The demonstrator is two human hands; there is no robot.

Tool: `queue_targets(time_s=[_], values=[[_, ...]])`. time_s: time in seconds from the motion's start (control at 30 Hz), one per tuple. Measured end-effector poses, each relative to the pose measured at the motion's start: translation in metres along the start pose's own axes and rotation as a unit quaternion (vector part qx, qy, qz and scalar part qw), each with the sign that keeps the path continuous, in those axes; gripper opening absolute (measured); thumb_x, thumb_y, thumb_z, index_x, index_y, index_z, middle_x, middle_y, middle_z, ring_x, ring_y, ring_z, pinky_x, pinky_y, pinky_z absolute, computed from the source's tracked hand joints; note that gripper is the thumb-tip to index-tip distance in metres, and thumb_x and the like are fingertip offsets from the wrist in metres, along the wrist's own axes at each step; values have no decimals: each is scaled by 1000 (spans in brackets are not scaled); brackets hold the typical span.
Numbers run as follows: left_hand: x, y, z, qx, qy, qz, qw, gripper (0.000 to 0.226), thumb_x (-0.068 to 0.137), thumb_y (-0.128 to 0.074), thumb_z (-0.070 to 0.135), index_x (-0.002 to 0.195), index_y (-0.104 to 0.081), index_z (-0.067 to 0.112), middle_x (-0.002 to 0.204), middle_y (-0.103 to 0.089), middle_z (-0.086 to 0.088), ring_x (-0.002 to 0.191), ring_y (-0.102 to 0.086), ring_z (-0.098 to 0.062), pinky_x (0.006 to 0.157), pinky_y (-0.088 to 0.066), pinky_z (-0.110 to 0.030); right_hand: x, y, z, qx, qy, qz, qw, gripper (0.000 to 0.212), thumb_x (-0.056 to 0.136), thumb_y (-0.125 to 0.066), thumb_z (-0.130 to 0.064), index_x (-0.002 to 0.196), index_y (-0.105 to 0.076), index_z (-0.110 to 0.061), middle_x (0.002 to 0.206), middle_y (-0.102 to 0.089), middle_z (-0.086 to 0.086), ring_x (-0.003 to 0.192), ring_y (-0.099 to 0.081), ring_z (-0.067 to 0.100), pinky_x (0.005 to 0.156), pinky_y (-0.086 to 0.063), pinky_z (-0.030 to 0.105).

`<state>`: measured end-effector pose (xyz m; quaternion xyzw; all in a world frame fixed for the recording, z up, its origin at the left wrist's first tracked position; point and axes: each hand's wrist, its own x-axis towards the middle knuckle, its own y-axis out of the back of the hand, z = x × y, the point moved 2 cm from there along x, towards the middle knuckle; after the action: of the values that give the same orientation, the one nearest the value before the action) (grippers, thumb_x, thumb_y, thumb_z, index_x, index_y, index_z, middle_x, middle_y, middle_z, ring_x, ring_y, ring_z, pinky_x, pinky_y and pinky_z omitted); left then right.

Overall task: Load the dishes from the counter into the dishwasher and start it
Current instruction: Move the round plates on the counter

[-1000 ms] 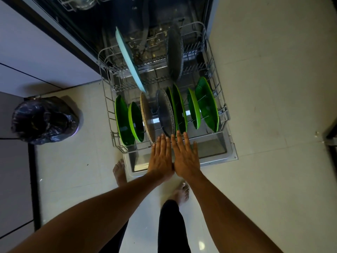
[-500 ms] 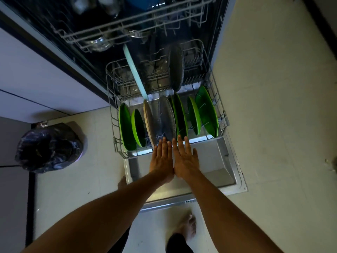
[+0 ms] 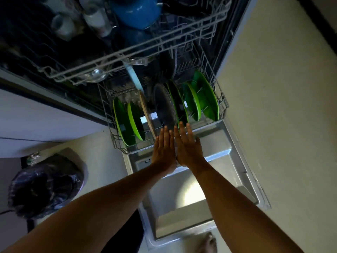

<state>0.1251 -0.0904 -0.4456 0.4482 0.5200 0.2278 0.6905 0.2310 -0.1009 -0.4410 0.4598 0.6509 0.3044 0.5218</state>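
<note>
You are holding your left hand (image 3: pixel 164 150) and right hand (image 3: pixel 187 148) side by side, fingers straight, gripping nothing, apparently pressing on the front rim of the lower rack (image 3: pixel 127 152). The green plates (image 3: pixel 122 121) are standing in it at twelve o'clock from your fingertips. You seem to be sliding the rack home: keep pushing straight toward twelve, then lift the door (image 3: pixel 200 179) at six.

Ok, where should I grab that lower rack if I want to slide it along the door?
Take the lower rack by its front top rail, near the middle, hooking over it from above on the open door side. That rail runs straight across, and the green plates stand on edge behind it, leaving it free to hold.
</note>
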Motion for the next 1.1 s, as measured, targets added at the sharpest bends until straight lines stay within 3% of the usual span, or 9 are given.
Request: queue_targets(time_s=[0.07,0.17,0.33,0.47,0.63,0.77,0.93,1.1], values=[[15,8,-11,-11,-12,21,1000,106,90,-56,55,154,12,4,160,20,-20,149,17,-35,121,7,-46,20,5,-5,4,-10,9,1000,78,91,-60,-38,156,-29,-9,164,-21,18,150,-22,41,102,-44,62],[40,22,-31,-35,-21,28,999,106,91,-52,58,153,15,4,159,23,-19,148,20,-33,121,9,-44,53,17,-16,7,-17,6,1000,73,96,-43,-37,158,-19,-10,166,-12,17,152,-12,40,107,-38,65],[70,40,-51,-36,-42,30,998,116,86,-48,69,150,20,1,155,31,-20,146,26,-34,123,4,-48,89,31,-19,-21,-24,-40,999,104,90,-61,-40,158,14,-14,165,21,12,152,16,34,117,-23,58],[91,51,-68,-41,-50,48,997,116,85,-48,69,152,16,1,158,27,-21,147,24,-33,123,3,-47,117,40,-26,-10,-27,-36,999,105,90,-62,-38,158,14,-14,165,21,12,152,17,34,118,-23,60],[119,64,-83,-60,-55,73,994,102,92,-43,61,153,15,3,159,26,-18,148,23,-31,123,2,-47,150,54,-29,-14,-21,-41,999,104,91,-60,-38,157,17,-14,164,24,11,151,21,35,119,-21,60],[141,72,-98,-44,-45,100,993,109,91,-54,58,150,21,5,155,31,-16,147,26,-29,121,11,-42,175,65,-34,2,-20,-58,998,121,83,-72,-37,156,23,-18,162,31,8,149,27,33,120,-15,59],[147,65,-110,-21,-43,113,992,119,88,-68,38,147,32,10,158,31,-12,148,24,-27,121,7,-42,178,62,-37,30,-17,-35,999,120,83,-72,-26,156,24,-21,160,35,6,147,31,32,121,-11,59],[149,66,-113,-31,-50,120,991,109,88,-64,19,151,24,11,158,29,-12,146,27,-25,118,13,-40,185,61,-33,33,-13,-47,998,120,84,-71,-21,154,27,-23,158,39,4,145,34,32,121,-12,60]])
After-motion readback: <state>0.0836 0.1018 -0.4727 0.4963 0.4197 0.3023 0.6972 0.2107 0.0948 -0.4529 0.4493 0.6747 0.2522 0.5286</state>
